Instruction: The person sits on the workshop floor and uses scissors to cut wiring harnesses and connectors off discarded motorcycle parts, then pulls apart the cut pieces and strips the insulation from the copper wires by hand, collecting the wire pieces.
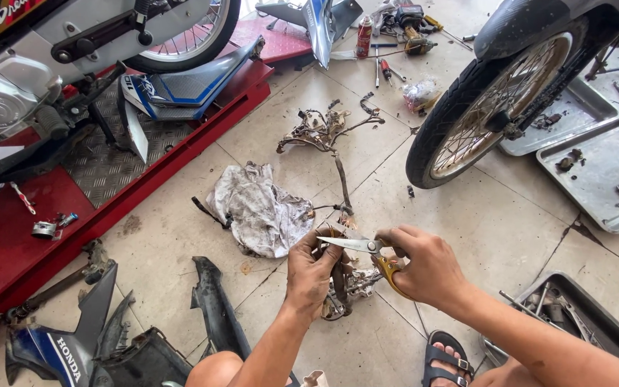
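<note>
My right hand (424,266) grips yellow-handled scissors (362,247), whose metal blades point left. My left hand (312,271) holds a dirty wiring harness (343,287) just under the blades; its connectors hang toward the floor. The harness's cable runs up across the tiles to a tangled bundle of wires (322,130). A grimy white rag (259,208) lies just left of my hands.
A motorcycle on a red lift (180,154) stands at left, and a spoked wheel (485,107) at upper right. Metal trays (603,175) lie at right, a tool tray (574,315) beside my sandalled foot (447,360). Loose fairing panels (87,344) sit at lower left, tools and a spray can (364,36) at the top.
</note>
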